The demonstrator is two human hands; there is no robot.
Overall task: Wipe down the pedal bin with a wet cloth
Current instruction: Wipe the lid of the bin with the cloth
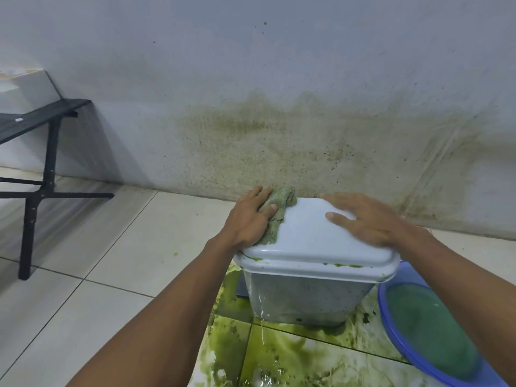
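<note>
A pale grey pedal bin (pixel 304 300) stands on the tiled floor against the wall, its lid (pixel 307 236) closed. Green residue lines the rim under the lid. My left hand (pixel 248 216) presses a green-stained wet cloth (pixel 277 212) onto the lid's far left corner, with fingers spread over it. My right hand (pixel 365 219) lies flat on the right side of the lid, fingers apart, holding nothing. The bin's pedal is hidden.
A blue basin (pixel 391 325) of greenish water sits just right of the bin, under my right forearm. Green slime and water (pixel 279 356) pool on the tiles in front. The wall (pixel 279 146) behind is stained green. A black folding stand (pixel 42 169) stands at far left.
</note>
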